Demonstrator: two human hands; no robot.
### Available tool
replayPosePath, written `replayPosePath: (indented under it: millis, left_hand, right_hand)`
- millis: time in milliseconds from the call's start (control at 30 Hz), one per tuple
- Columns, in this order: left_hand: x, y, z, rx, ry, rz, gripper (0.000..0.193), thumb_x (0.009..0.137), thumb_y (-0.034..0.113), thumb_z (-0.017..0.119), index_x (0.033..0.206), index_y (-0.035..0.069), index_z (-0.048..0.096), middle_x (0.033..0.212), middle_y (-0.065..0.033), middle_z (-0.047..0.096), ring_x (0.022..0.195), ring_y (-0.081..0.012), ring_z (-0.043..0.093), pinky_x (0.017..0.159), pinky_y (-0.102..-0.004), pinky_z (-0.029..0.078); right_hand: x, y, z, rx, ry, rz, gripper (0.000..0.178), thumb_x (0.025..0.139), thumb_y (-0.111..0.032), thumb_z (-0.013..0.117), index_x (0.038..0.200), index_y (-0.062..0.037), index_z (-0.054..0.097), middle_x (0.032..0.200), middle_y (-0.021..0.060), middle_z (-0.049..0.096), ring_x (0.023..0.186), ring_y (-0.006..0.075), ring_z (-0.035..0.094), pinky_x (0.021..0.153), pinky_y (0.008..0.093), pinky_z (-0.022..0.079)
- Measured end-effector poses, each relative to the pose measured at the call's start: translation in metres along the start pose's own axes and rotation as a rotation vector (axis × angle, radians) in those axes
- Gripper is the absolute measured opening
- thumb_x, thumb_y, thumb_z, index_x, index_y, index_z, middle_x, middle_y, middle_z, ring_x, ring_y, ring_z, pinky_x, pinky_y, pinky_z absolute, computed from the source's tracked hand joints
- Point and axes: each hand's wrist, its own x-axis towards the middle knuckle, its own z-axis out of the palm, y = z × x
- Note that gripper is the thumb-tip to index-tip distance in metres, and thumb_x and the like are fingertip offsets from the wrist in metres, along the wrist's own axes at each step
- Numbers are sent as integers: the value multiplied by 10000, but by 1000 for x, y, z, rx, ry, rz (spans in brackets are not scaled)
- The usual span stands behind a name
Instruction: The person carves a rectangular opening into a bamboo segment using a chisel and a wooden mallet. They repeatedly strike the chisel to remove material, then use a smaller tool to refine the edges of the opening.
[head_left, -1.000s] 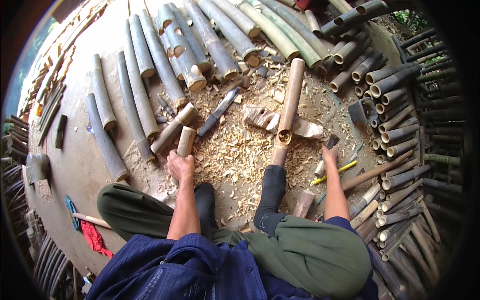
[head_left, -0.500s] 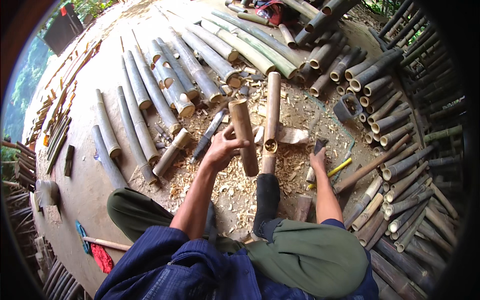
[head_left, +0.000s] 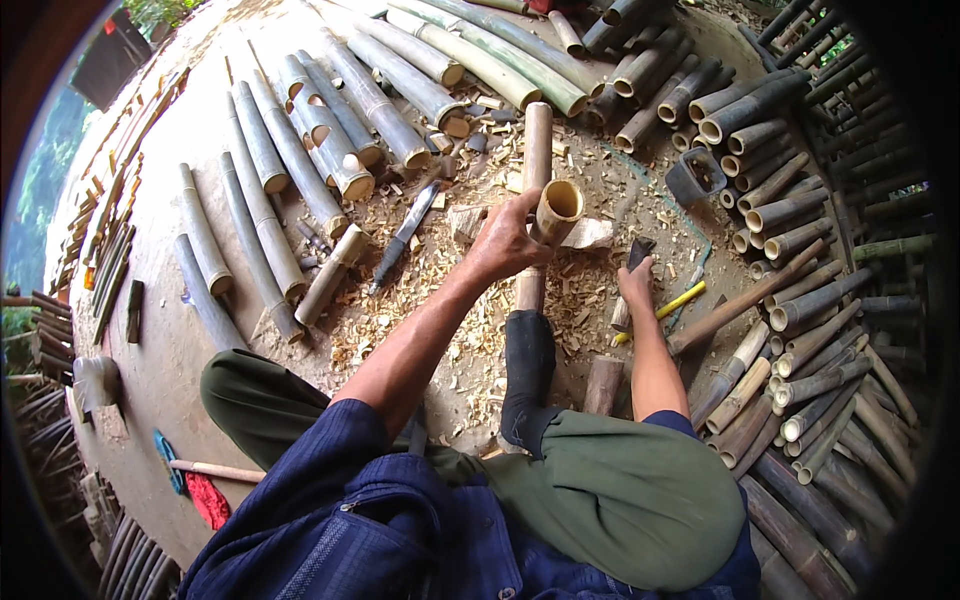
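Observation:
My left hand [head_left: 508,238] is wrapped round a short bamboo tube [head_left: 558,212], whose hollow open end faces up toward me. The tube is held over a longer bamboo piece [head_left: 537,145] lying on the ground, partly hiding it. My foot in a dark sock [head_left: 530,365] is at that piece's near end. Beneath it lies a pale wood block [head_left: 590,233]. To the right, my right hand [head_left: 636,285] is closed on a tool with a dark flat head [head_left: 641,252]; a pale handle-like piece shows below the fist. Its exact kind cannot be made out.
Shavings [head_left: 450,340] cover the ground between my legs. A long knife [head_left: 405,238] lies left of them, near rows of bamboo poles [head_left: 290,165]. Stacked bamboo tubes [head_left: 790,300], a dark plastic container [head_left: 695,177] and a yellow stick [head_left: 680,300] are to the right.
My left hand has moved right and slightly up with the bamboo tube. The tube's open end has turned toward me. My right hand stays low at the right with its tool.

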Motion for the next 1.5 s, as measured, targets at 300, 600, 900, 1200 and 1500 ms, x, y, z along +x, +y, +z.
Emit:
replayPosePath:
  millis: [300,600,900,1200,1500]
  left_hand:
    - [-11,-5,5,8,35,96,574,752,103,869,1288,73,667,1105,-136,778,1054,-260,754,970,-430,598]
    - [-60,-58,-57,150,407,-840,722,802,211,838,1399,18,480,1231,-199,651,1109,-334,679,969,-509,593]
    - [-95,7,22,-414,-250,-519,881,833,208,827,1545,-12,355,1407,-309,585,1324,-425,591,1127,-494,479]
    - [-87,3,-61,678,-630,-406,370,867,125,686,1142,-58,520,909,-200,694,771,-342,747,600,-431,604]
    - [30,15,-95,642,-1088,-280,230,822,48,674,977,-68,549,818,-214,724,795,-376,766,694,-464,617]
  right_hand:
    - [1,-8,-10,-44,-71,69,888,937,-245,655,1645,3,180,1512,346,512,1383,468,540,1166,484,426]
    - [-17,-20,-39,639,-120,21,309,858,-247,695,1022,-21,562,743,53,566,567,167,602,485,334,507]
    - [-174,-144,-37,1370,-740,97,280,950,-109,508,1220,-39,477,1148,144,604,1136,239,620,1069,446,495]
    - [-164,-137,16,1354,-1162,527,386,1142,-363,447,1258,-40,623,1109,103,731,990,214,700,830,393,578]
    - [-158,-160,12,1551,-1153,787,389,1135,-322,460,1291,-2,617,1116,115,727,975,208,731,852,376,624]
